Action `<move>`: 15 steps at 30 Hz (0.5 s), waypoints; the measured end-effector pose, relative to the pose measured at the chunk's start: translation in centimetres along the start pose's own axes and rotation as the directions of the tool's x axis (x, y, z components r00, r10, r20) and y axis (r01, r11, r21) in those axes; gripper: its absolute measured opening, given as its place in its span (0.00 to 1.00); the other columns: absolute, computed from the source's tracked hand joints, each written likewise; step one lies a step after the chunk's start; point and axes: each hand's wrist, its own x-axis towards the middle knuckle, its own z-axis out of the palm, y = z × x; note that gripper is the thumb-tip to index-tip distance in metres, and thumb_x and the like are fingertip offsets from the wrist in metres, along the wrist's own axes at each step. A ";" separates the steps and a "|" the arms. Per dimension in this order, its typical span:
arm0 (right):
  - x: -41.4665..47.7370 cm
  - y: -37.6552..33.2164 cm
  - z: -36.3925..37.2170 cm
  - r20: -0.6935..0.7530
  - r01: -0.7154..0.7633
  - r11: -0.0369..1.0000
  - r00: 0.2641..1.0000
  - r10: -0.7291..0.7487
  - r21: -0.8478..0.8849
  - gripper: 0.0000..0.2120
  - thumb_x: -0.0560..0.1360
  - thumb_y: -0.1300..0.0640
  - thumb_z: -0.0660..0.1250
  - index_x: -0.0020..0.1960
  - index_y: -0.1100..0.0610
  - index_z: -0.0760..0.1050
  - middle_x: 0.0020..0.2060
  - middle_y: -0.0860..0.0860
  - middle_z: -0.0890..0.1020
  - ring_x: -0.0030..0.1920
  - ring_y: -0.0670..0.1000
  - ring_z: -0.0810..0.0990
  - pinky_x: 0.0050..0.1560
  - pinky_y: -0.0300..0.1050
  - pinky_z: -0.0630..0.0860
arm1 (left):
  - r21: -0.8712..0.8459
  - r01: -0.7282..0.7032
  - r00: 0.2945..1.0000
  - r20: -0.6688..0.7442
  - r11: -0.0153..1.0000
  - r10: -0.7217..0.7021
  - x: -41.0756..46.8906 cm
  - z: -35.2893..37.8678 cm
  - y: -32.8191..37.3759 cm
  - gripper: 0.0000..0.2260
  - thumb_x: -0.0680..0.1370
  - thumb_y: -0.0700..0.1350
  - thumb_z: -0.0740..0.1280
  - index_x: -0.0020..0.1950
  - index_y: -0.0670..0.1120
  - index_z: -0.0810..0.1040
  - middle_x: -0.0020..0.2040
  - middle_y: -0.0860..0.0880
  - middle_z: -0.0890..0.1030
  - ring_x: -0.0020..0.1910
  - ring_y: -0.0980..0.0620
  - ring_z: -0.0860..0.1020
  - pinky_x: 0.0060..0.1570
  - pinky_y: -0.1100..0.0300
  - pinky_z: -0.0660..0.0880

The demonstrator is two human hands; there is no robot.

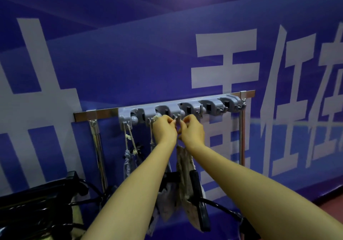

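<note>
Both hands were raised to the grey plastic holder rack, right at one of its middle hooks. The left hand was curled, its thumb and fingertips pinched on the drawstring cord just left of the hook. The right hand was pinched on the same cord from the other side, and the two hands were almost touching. Whether the loop was seated over the hook could not be told, as it was hidden behind the fingers. The beige drawstring bag was hung straight down beneath the hands, between the forearms and close to the blue wall. Two more bags were seen to the left. A pale grey bag was suspended by its rope from the first hook. A second bag was partly covered by the left forearm. The rack was carried on a metal rail.
</note>
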 end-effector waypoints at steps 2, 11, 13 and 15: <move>-0.6 0.4 0.4 0.012 0.047 0.996 0.999 -0.046 -0.074 0.05 0.81 0.54 0.57 0.48 0.54 0.68 0.39 0.51 0.78 0.39 0.52 0.78 0.35 0.48 0.73 | 0.029 0.003 1.000 0.028 1.000 -0.004 -0.6 0.0 -0.4 0.07 0.79 0.41 0.62 0.43 0.42 0.77 0.41 0.45 0.81 0.41 0.47 0.79 0.43 0.53 0.78; -4.5 -0.7 0.7 0.076 0.155 0.892 0.988 -0.135 -0.425 0.16 0.81 0.49 0.56 0.63 0.59 0.67 0.58 0.56 0.74 0.56 0.57 0.75 0.52 0.53 0.74 | 0.114 0.003 0.985 0.170 0.993 -0.023 -3.7 -3.7 -2.3 0.09 0.79 0.41 0.61 0.50 0.42 0.80 0.49 0.46 0.82 0.43 0.51 0.76 0.42 0.59 0.70; -6.0 -1.7 1.0 0.124 0.195 0.870 0.980 -0.155 -0.452 0.19 0.81 0.48 0.56 0.65 0.59 0.66 0.62 0.57 0.72 0.60 0.58 0.73 0.58 0.53 0.71 | 0.152 0.019 0.983 0.177 0.988 -0.047 -4.7 -5.6 -2.8 0.09 0.79 0.41 0.60 0.50 0.42 0.80 0.48 0.45 0.82 0.42 0.50 0.76 0.41 0.59 0.70; -8.0 -3.4 1.6 0.218 0.231 0.876 0.965 -0.149 -0.424 0.20 0.81 0.47 0.56 0.66 0.59 0.66 0.63 0.57 0.71 0.62 0.60 0.72 0.59 0.55 0.69 | 0.170 0.043 0.985 0.156 0.985 -0.070 -5.9 -8.6 -3.4 0.09 0.78 0.41 0.60 0.48 0.42 0.80 0.47 0.43 0.83 0.44 0.45 0.79 0.41 0.57 0.72</move>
